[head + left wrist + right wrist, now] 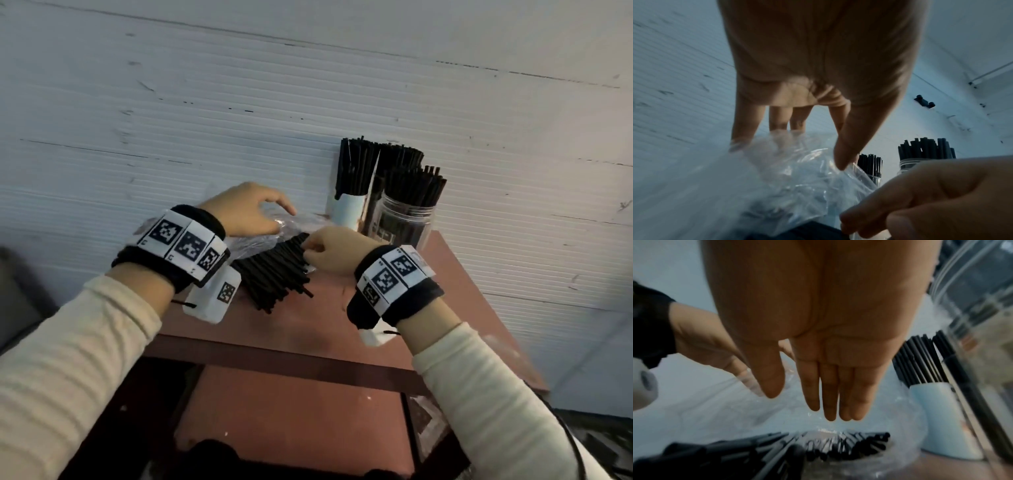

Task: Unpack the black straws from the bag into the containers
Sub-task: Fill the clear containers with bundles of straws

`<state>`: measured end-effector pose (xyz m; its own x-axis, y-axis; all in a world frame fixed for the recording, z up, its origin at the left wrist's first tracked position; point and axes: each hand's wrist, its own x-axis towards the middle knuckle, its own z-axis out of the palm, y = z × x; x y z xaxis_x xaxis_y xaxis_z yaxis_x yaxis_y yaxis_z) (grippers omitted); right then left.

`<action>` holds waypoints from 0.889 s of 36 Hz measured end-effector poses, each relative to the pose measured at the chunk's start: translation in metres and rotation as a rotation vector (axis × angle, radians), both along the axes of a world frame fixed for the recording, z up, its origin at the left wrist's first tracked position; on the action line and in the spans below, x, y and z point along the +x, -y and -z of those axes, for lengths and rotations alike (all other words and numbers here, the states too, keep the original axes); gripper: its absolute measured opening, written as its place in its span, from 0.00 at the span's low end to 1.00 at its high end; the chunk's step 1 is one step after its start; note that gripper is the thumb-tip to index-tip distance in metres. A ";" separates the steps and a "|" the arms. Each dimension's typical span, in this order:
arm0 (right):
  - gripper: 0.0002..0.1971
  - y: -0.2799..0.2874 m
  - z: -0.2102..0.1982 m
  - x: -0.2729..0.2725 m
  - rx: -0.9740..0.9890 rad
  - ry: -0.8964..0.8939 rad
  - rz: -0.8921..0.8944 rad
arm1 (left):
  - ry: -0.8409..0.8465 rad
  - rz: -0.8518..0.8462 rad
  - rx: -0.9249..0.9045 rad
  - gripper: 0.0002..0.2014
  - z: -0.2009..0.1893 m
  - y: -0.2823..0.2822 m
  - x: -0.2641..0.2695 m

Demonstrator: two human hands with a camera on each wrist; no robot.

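Observation:
A loose bundle of black straws (274, 274) lies on the red-brown table (308, 329), its far end still inside a clear plastic bag (248, 244). My left hand (282, 217) arches over the bag's crumpled far end and holds the plastic (787, 178) between thumb and fingers. My right hand (307, 251) reaches the straws' far ends; in the right wrist view its fingers (830, 402) are straight and hold nothing, just above the straw tips (838, 444). A white cup (349, 209) and a clear jar (407, 222) stand behind, both packed with upright black straws.
The small table stands against a white ribbed wall (205, 120). The containers crowd the table's back right corner, close beside my right hand. A lower shelf (291, 418) shows under the tabletop. The table's right edge (479, 291) falls away near my right wrist.

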<state>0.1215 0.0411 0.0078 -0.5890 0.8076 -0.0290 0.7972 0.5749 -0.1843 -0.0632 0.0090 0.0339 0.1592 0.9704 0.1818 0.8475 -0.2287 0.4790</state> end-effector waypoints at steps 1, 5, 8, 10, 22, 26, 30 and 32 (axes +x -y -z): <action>0.18 -0.003 0.005 -0.006 -0.020 0.028 -0.020 | -0.015 0.008 -0.040 0.17 0.002 0.003 -0.004; 0.25 -0.011 0.015 -0.024 -0.085 0.143 -0.057 | -0.055 0.023 -0.087 0.25 0.011 0.009 -0.017; 0.34 -0.015 0.019 -0.036 -0.108 0.174 -0.034 | -0.032 -0.023 -0.064 0.27 0.014 0.007 -0.023; 0.36 -0.018 0.023 -0.043 -0.145 0.146 -0.012 | 0.015 -0.066 0.001 0.28 0.012 0.005 -0.025; 0.30 -0.026 0.035 -0.064 -0.156 0.037 -0.009 | 0.097 -0.071 0.088 0.31 0.010 0.003 -0.027; 0.29 -0.026 0.038 -0.069 -0.139 0.038 -0.039 | 0.120 -0.053 0.096 0.30 0.011 0.004 -0.025; 0.27 -0.027 0.035 -0.068 -0.110 0.032 -0.063 | 0.095 -0.042 0.078 0.30 0.012 0.005 -0.027; 0.23 -0.029 0.033 -0.066 -0.073 0.026 -0.074 | 0.068 -0.038 0.053 0.29 0.012 0.006 -0.029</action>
<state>0.0557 0.0704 -0.0248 -0.6452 0.7571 -0.1026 0.7583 0.6181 -0.2074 -0.0923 0.0026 0.0217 0.1081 0.9641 0.2424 0.8219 -0.2238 0.5237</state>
